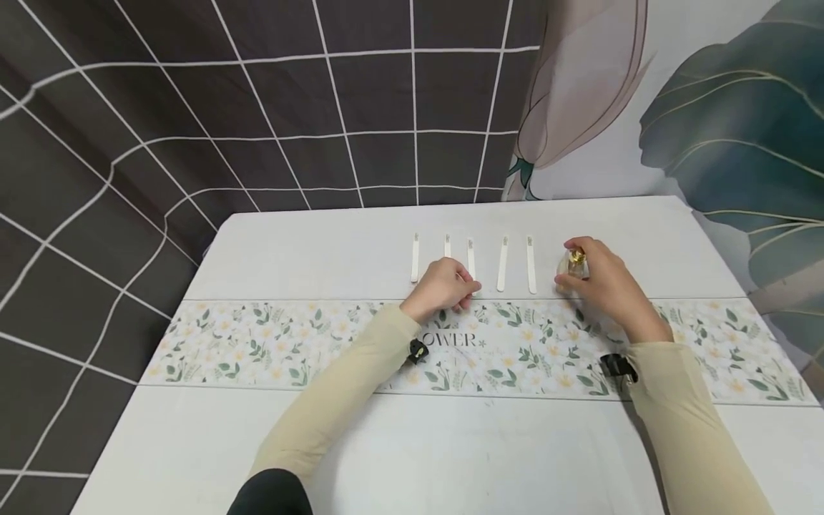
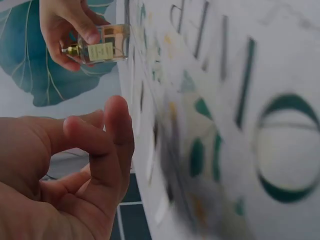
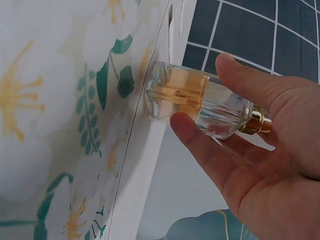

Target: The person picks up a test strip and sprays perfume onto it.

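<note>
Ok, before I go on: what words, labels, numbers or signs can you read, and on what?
"OWER", then a small flower-like mark: on the floral band; its start is covered by the left forearm.
Bottle label: has print, too small and blurred to read.
White strips: tiny marks at the tops, too small to read.
No numbers legible.

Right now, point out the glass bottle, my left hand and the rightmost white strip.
Glass bottle (image 3: pixel 181 91), right wrist view: its amber-filled part.
Left hand (image 1: pixel 441 286), head view: back of the hand.
Rightmost white strip (image 1: pixel 531 265), head view: middle of its length.
</note>
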`<action>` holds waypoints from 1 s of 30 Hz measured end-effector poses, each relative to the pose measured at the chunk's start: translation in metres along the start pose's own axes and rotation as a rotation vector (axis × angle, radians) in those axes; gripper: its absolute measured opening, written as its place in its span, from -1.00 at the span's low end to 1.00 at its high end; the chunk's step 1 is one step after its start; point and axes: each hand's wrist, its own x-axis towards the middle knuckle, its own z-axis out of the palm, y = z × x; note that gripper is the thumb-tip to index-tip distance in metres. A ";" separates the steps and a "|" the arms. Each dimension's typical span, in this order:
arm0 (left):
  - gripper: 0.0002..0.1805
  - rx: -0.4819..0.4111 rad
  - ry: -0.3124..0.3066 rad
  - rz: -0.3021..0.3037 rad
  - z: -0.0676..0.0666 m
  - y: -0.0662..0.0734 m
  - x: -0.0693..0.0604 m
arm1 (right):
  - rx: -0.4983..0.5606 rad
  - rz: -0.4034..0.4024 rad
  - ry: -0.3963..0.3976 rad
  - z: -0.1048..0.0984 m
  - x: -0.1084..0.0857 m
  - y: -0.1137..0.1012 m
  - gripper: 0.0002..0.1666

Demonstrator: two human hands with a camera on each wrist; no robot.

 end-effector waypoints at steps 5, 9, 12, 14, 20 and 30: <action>-0.65 0.189 0.032 0.122 0.008 0.011 0.001 | 0.010 -0.011 -0.010 -0.001 -0.003 0.001 -0.06; -0.49 0.323 0.094 0.188 0.015 0.024 0.004 | 0.019 -0.009 -0.031 -0.002 -0.004 0.003 0.10; -0.52 0.401 0.111 0.184 0.019 0.033 0.009 | 0.013 0.005 -0.044 -0.003 -0.003 0.004 0.16; -0.58 0.446 0.117 0.181 0.022 0.038 0.013 | 0.008 0.007 -0.047 -0.004 -0.004 0.004 0.18; -0.64 0.570 0.154 0.154 0.036 0.040 0.023 | -0.008 0.016 -0.077 -0.002 -0.004 0.006 0.20; -0.74 0.609 0.155 0.132 0.051 0.038 0.032 | -0.014 0.017 -0.088 0.001 -0.002 0.008 0.21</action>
